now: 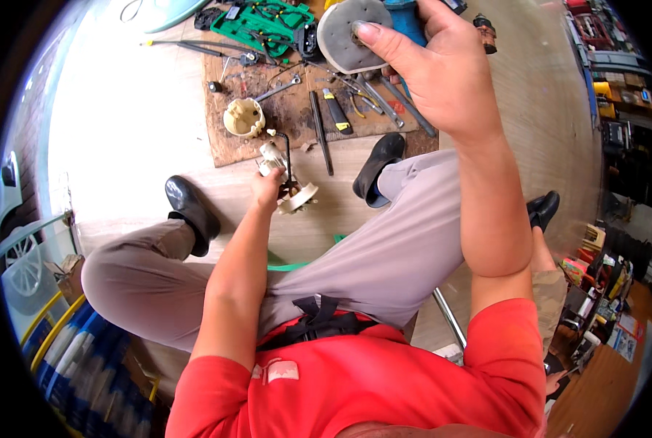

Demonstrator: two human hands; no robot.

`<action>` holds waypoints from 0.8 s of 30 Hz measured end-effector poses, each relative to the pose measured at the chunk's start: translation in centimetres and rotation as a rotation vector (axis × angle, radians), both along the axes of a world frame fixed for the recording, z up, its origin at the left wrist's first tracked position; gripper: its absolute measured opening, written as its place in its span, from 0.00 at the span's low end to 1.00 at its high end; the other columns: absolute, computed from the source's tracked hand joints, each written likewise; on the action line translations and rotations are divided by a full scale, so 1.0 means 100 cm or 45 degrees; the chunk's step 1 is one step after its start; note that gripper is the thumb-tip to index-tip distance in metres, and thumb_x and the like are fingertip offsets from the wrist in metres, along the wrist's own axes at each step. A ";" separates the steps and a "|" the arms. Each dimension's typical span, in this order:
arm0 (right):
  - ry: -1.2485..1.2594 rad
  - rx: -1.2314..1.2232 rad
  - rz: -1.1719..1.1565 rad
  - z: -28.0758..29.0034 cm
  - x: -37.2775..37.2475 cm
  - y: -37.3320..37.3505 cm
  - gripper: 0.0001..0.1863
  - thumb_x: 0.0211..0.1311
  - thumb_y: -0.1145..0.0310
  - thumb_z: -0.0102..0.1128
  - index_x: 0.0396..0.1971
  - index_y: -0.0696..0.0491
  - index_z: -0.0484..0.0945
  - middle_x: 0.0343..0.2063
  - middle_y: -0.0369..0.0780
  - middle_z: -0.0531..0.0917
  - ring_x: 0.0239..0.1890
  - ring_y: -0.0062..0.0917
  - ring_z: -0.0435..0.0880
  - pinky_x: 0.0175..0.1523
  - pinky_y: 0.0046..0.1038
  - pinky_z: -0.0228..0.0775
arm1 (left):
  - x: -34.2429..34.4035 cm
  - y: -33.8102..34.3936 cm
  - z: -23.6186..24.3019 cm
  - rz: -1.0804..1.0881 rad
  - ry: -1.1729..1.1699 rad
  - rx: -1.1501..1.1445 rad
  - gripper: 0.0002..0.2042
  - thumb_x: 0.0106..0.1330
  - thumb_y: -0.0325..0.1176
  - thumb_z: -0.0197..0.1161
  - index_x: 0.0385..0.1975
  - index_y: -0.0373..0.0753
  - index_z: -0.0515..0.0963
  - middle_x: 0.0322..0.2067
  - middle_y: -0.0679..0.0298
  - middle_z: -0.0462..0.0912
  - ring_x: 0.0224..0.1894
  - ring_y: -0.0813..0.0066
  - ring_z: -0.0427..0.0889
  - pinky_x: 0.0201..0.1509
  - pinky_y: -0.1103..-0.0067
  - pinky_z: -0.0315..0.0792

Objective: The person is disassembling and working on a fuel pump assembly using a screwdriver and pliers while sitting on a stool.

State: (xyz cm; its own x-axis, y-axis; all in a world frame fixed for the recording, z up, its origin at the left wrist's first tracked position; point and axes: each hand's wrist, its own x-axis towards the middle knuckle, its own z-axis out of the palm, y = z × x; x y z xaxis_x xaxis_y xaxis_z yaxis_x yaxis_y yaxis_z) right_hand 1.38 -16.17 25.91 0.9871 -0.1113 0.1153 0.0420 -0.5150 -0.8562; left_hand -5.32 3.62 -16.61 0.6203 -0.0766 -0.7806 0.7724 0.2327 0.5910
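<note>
Raised at the upper right, my right hand (pixel 450 80) is closed round what looks like a blue sander (pixel 407 22). Its round grey pad (pixel 340 45) with small holes faces me, and my thumb presses near the pad's middle. Lower down between my feet, my left hand (pixel 267 188) grips a cream plastic fuel pump module (pixel 296 198). It has a round flange and a bent black hose (pixel 288 150); my fingers hide part of it. Beyond that hand, a cream plastic cup (pixel 243 118) stands on a stained cardboard sheet (pixel 227 152).
On the cardboard lie a dark metal bar (pixel 321 131), a utility knife (pixel 337 111), pliers (pixel 356 102) and several wrenches. A green tool case (pixel 264 25) lies open at the back. Crowded shelves (pixel 618 95) line the right side. My shoes (pixel 193 212) flank the work spot.
</note>
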 end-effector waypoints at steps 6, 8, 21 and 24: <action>-0.037 -0.023 -0.066 -0.008 0.011 -0.010 0.13 0.61 0.72 0.66 0.44 0.60 0.79 0.33 0.36 0.85 0.35 0.16 0.80 0.43 0.23 0.74 | 0.025 -0.019 0.127 0.099 -0.374 -0.298 0.15 0.57 0.24 0.68 0.44 0.31 0.74 0.38 0.59 0.83 0.36 0.72 0.83 0.41 0.76 0.78; -0.121 0.079 -0.019 -0.025 0.013 -0.025 0.16 0.61 0.65 0.69 0.44 0.58 0.79 0.27 0.32 0.82 0.23 0.11 0.75 0.27 0.17 0.68 | 0.028 -0.020 0.171 0.135 -0.434 -0.401 0.16 0.57 0.22 0.68 0.44 0.31 0.74 0.38 0.59 0.83 0.37 0.72 0.83 0.42 0.75 0.78; -0.082 -0.078 -0.046 -0.036 0.003 -0.022 0.18 0.57 0.62 0.70 0.40 0.60 0.80 0.29 0.44 0.85 0.31 0.27 0.83 0.40 0.29 0.74 | -0.012 0.021 0.243 -0.045 -0.841 -0.334 0.24 0.50 0.18 0.68 0.50 0.32 0.71 0.45 0.60 0.80 0.46 0.73 0.81 0.51 0.78 0.75; -0.063 -0.172 -0.053 -0.041 -0.003 -0.023 0.21 0.56 0.59 0.70 0.43 0.59 0.79 0.31 0.47 0.84 0.34 0.34 0.85 0.41 0.31 0.75 | -0.012 0.015 0.261 -0.177 -1.349 0.120 0.24 0.48 0.18 0.67 0.49 0.35 0.73 0.53 0.55 0.77 0.57 0.64 0.76 0.62 0.72 0.68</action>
